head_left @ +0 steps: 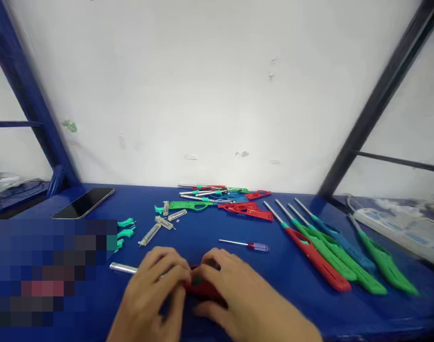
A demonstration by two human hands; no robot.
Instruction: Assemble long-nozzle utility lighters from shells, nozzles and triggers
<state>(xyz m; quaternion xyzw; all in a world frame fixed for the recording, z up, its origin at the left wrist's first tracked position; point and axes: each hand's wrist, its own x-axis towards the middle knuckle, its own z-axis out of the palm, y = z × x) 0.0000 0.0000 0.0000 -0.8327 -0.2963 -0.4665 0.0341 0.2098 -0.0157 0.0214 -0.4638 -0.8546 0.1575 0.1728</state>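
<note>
A red long-nosed lighter [202,288] lies low over the front of the table, its metal tube [122,268] sticking out to the left. My left hand [152,289] is closed around the part where tube and red body meet. My right hand [231,289] grips the red body from the other side, fingers bent and thumb below. Both hands cover much of the lighter, so its inner parts are hidden. Just beyond them lies a small screwdriver [257,246] with a clear purple and red handle.
Several lighters, such as a red one [320,261], lie in a row at right. Loose shells and tubes [202,205] are piled at the back. Clear fuel tanks [150,234] and teal triggers [126,233] lie left of centre. A phone [84,203] and a power strip [402,230] flank them.
</note>
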